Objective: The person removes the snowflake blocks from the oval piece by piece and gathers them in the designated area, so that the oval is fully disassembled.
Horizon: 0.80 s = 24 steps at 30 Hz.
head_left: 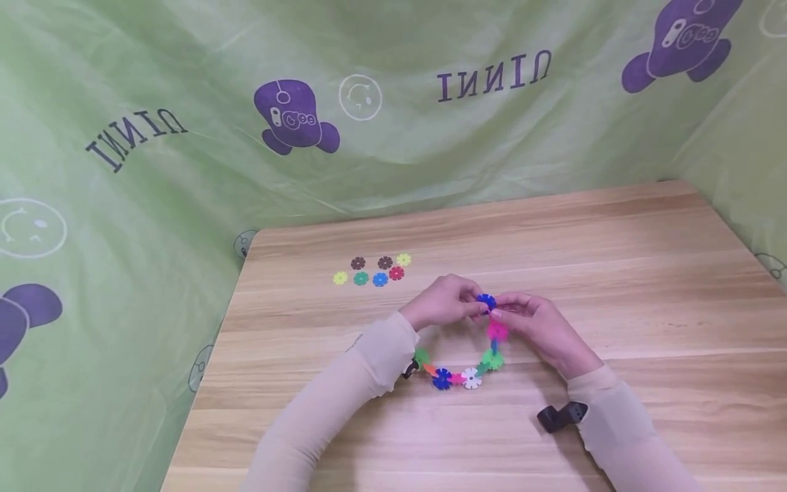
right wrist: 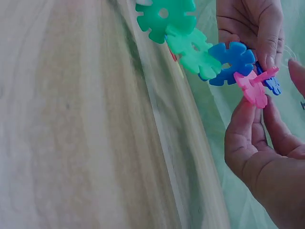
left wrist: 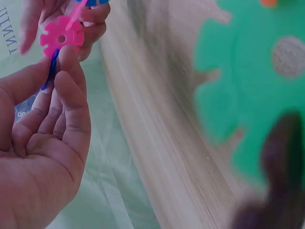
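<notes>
A chain of notched, flower-shaped plastic discs hangs in a loop between the hands, in several colours. My left hand [head_left: 444,302] pinches a dark blue disc [head_left: 486,301] between thumb and fingers, seen nearly edge-on in the left wrist view. My right hand [head_left: 541,329] pinches a pink disc [right wrist: 252,90] beside it, and the dark blue disc touches the pink one's edge. Lower in the loop are a light green disc [head_left: 493,360], a white disc [head_left: 471,378] and another dark blue disc [head_left: 442,379]. A green disc [left wrist: 238,81] looms close to the left wrist camera.
Loose discs lie farther back on the wooden table [head_left: 295,314], among them a red disc [head_left: 396,273], a blue disc [head_left: 380,279] and a green disc [head_left: 361,279]. A green printed cloth [head_left: 393,171] hangs behind. A black wrist camera [head_left: 562,416] sits at the right sleeve.
</notes>
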{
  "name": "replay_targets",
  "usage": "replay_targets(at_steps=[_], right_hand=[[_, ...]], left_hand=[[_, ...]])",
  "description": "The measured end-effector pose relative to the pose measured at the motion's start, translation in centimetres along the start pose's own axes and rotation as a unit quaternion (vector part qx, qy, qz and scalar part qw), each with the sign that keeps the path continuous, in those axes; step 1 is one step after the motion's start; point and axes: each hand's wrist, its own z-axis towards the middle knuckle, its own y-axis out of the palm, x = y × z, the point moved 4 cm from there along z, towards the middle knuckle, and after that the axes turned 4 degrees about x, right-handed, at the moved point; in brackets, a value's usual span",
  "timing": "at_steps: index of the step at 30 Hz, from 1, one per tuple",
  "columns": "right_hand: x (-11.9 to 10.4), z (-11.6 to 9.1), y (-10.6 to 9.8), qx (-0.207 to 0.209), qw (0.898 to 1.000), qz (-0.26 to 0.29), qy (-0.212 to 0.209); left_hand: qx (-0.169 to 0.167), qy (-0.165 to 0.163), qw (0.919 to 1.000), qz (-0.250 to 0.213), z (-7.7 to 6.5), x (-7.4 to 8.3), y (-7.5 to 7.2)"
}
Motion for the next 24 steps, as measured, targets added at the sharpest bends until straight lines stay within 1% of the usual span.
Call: replay_targets(at_steps=[3, 6, 11, 18, 21, 24], right_hand=[[0.11, -0.11, 0.18, -0.008, 1.0, -0.012, 0.004], [0.24, -0.11, 0.24, -0.013, 1.0, -0.018, 0.007], [0.21, -0.02, 0.14, -0.007, 1.0, -0.027, 0.004], [-0.09, 0.2, 0.12, 0.007, 1.0, -0.022, -0.002], [-0.33, 0.25, 0.26, 0.016, 1.0, -0.019, -0.003], [-0.31, 0.39, 0.66, 0.013, 1.0, -0.007, -0.005]], left_hand=[[0.011, -0.01, 0.9999, -0.008, -0.03, -0.16, -0.13], [0.014, -0.014, 0.9997, -0.013, -0.03, -0.21, -0.13], [0.021, -0.009, 0.9997, -0.01, 0.08, -0.04, -0.12], [0.047, -0.016, 0.9985, -0.021, 0.17, 0.13, -0.29], [0.055, -0.009, 0.9983, -0.017, 0.18, 0.09, -0.33], [0.063, 0.001, 0.998, -0.003, 0.0, -0.12, -0.42]])
